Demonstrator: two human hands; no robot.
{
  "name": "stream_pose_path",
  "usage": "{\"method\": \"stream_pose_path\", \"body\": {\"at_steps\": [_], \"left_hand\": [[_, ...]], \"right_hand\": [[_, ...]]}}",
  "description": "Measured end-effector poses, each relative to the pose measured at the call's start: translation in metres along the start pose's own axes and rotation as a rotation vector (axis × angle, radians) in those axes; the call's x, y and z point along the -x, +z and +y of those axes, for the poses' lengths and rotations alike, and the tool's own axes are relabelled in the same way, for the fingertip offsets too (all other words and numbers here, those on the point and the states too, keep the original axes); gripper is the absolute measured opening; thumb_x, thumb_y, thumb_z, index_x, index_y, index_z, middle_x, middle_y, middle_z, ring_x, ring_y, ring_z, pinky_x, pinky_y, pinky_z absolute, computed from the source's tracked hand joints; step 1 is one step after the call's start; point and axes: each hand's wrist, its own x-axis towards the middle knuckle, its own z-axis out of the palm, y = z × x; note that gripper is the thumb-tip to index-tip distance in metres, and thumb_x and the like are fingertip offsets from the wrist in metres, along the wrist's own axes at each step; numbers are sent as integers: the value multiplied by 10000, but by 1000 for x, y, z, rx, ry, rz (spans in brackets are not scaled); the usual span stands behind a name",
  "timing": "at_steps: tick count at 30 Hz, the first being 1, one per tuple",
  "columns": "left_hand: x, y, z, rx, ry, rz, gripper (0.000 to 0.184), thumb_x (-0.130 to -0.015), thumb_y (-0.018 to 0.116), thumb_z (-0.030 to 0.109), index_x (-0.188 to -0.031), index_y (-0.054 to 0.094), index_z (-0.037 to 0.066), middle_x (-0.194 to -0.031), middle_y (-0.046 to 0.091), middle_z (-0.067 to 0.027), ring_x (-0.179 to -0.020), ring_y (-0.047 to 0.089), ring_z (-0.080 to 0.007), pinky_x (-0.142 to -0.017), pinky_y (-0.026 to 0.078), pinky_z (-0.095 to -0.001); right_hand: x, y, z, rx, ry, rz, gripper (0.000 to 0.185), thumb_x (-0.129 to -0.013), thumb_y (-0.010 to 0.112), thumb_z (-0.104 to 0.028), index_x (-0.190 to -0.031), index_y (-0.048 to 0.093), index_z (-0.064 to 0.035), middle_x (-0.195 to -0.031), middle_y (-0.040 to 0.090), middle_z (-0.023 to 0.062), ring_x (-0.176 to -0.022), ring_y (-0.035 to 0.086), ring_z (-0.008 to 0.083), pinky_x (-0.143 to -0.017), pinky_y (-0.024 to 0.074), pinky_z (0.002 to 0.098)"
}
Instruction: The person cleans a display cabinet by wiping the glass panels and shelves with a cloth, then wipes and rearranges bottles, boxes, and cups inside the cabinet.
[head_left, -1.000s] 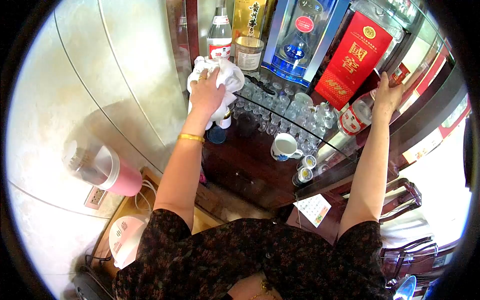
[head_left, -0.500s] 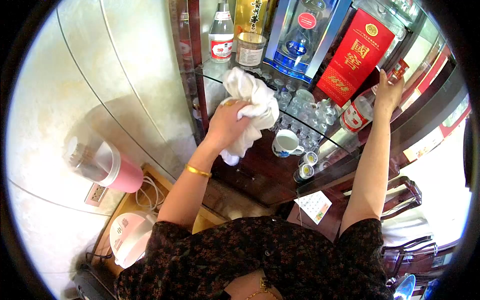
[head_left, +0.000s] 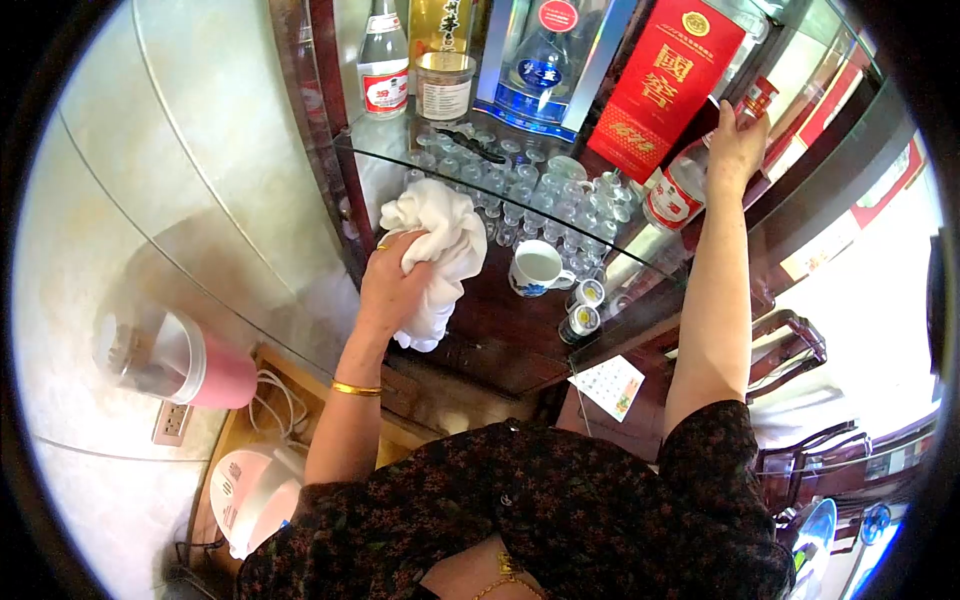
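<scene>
My left hand (head_left: 393,285) is closed around a bunched white cloth (head_left: 440,240), just in front of the glass shelf's left part. The cloth hangs down past the fingers. On the right, my right hand (head_left: 737,152) grips the neck of a clear liquor bottle (head_left: 676,190) with a red-and-white label and a red cap. This bottle leans in view, close beside a tall red box (head_left: 665,85) with gold characters. A small dark object (head_left: 470,143) lies on the glass shelf (head_left: 400,160) behind the cloth.
Another clear bottle (head_left: 384,65), a lidded jar (head_left: 443,88) and a blue boxed bottle (head_left: 545,75) stand on the shelf. Below are several small glasses (head_left: 590,205), a white mug (head_left: 537,268) and two small jars (head_left: 580,322). A pink-based appliance (head_left: 225,372) stands left.
My left hand has drawn the cloth back and down from the shelf edge, uncovering the small dark object. My right hand stays on the bottle. The whole view has shifted slightly.
</scene>
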Motion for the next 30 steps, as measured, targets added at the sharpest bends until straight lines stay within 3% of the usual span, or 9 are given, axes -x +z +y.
{"method": "stream_pose_path", "body": {"at_steps": [4,8,11,12,13,18,22,24,30], "left_hand": [[12,-7,3,-54,-15,51,326,-719,549,86,-1027,594,-10,-1003,597,-194,-939,565,-355,-837,435,-378],[17,-9,1,-22,-34,72,325,-717,553,93,-1022,593,-12,-998,596,-198,-921,567,-366,-821,442,-383],[16,-12,9,-61,-4,57,323,-716,560,109,-1018,594,-3,-978,595,-198,-906,566,-373,-800,445,-393],[15,-12,11,-64,6,55,323,-716,560,109,-1018,594,-3,-978,595,-198,-906,566,-373,-800,445,-393],[14,-12,12,-52,14,65,326,-718,559,111,-1023,592,0,-982,594,-197,-909,565,-373,-802,444,-395],[18,-12,11,-60,-7,80,341,-730,554,119,-1054,582,15,-1046,575,-190,-969,538,-372,-851,423,-397],[17,-12,7,-5,-8,70,338,-732,550,104,-1057,584,17,-1046,575,-186,-973,538,-364,-859,421,-386],[15,-11,4,34,-7,58,337,-731,550,99,-1055,585,15,-1043,576,-187,-972,540,-363,-859,421,-384],[18,-10,7,70,-11,68,344,-727,548,84,-1057,583,-6,-1034,580,-193,-973,551,-348,-866,421,-374]], "right_hand": [[10,-5,-12,-169,-101,44,547,-736,726,-189,-1124,449,81,-940,590,206,-853,591,312,-785,462,382],[35,0,-34,173,-389,280,453,-780,639,-115,-1146,457,79,-972,553,233,-950,529,360,-853,412,449],[78,30,-93,15,-549,-243,198,-707,596,-74,-896,629,-27,-870,613,164,-861,561,341,-809,428,431],[106,58,-91,20,-620,-181,156,-711,602,-112,-834,632,-23,-844,616,171,-838,570,334,-782,442,419],[124,70,-102,-119,-578,-421,158,-722,607,-154,-801,626,-19,-838,608,172,-840,563,336,-762,448,424],[163,118,-94,106,-543,-773,249,-770,632,-250,-797,635,-2,-831,596,195,-830,565,346,-743,456,438],[159,121,-71,80,-536,-899,241,-775,623,-252,-791,643,-12,-846,610,201,-825,591,354,-716,471,436],[153,106,-64,214,-502,-977,212,-769,621,-219,-834,639,-17,-829,612,176,-851,588,332,-785,458,406],[128,40,-33,567,-420,-944,202,-775,620,-240,-853,642,-55,-855,642,148,-844,619,315,-735,486,427]]}}
